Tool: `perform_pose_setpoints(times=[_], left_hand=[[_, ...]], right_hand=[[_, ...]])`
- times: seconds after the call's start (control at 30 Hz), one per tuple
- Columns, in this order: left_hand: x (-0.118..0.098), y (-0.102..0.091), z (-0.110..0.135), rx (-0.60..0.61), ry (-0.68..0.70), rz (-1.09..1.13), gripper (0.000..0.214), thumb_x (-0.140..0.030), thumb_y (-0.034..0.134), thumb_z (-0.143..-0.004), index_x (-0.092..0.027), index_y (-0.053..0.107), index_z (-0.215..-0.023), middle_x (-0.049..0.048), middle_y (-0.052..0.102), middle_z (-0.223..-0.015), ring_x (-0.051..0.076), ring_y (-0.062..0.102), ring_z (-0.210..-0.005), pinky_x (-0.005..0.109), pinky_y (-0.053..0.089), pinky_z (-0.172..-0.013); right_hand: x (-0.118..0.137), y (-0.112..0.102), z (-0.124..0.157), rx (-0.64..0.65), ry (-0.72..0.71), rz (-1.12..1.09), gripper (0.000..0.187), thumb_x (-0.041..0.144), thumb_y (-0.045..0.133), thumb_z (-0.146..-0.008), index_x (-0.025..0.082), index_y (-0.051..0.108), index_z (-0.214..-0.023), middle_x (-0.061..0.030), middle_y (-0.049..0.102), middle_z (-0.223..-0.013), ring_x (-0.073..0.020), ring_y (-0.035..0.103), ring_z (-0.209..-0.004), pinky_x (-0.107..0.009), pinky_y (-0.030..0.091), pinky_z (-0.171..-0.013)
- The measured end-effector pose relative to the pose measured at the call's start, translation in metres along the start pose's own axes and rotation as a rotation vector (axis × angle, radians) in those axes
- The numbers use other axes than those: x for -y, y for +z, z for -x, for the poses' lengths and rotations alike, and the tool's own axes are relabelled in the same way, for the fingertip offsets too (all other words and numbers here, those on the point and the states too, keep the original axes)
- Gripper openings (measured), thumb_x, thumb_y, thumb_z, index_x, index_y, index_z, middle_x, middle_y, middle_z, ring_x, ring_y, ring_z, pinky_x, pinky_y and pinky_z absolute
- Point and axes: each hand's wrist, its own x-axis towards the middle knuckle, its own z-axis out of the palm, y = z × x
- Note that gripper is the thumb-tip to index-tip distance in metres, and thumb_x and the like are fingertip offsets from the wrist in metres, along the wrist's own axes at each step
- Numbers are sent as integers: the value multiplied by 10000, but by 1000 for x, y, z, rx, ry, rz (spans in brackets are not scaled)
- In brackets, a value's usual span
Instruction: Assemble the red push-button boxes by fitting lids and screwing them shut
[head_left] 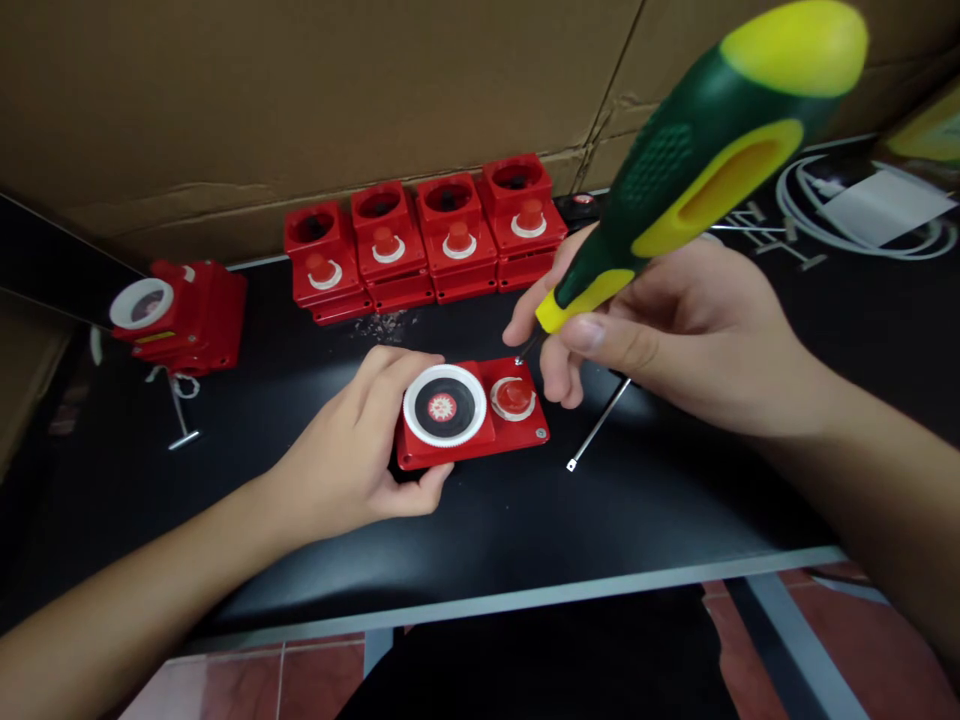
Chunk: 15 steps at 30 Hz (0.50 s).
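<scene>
My left hand point(382, 430) grips the left end of a red box point(487, 440) with its fingers behind and thumb in front. On the box's face are a white ring point(410, 410) around a black disc and a red knob point(514, 396) with a white collar. My right hand point(645, 330) is closed on a green and yellow screwdriver point(675, 190). The screwdriver slants down to the left, its tip at a small screw point(519, 361) in the box's far right corner. Beneath my right hand a thin metal rod point(600, 425) lies on the black table.
Several similar red boxes point(461, 270) stand in a row before a cardboard wall point(315, 90). Another red box point(202, 315) with a metal T-bar point(182, 420) is at left. Coiled white tubing point(806, 225) and small metal T-pieces point(787, 235) lie at right. Dark crumbs point(386, 325) dot the table.
</scene>
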Motion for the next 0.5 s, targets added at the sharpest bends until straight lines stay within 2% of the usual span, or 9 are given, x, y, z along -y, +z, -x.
perform_pose_setpoints(times=[0.17,0.33,0.5], left_hand=[[1,-1,1,1,5,-4,752,-348,810,-950,-176,491,-1609,203,672,-1424,381,740,-1292,512,728,-1035],[1,0,0,6,9,1,753,-349,808,-958,-160,488,-1613,205,662,-1425,373,740,-1287,494,727,-1030],[0,0,0,5,18,0,753,-346,805,-958,-170,477,-1613,209,662,-1422,386,735,-1288,526,723,-1034]], right_hand=[[-5,-1,3,4,-23,-175,146,339,775,-1129,197,786,-1162,-72,847,-1163,-192,846,-828,-314,701,-694],[-8,-2,4,29,-19,-176,239,377,728,-1165,208,845,-1288,-76,848,-1165,-187,836,-828,-310,688,-700],[-5,1,2,-11,-22,-125,134,361,806,-1117,237,837,-1158,-62,836,-1163,-182,819,-791,-326,685,-682]])
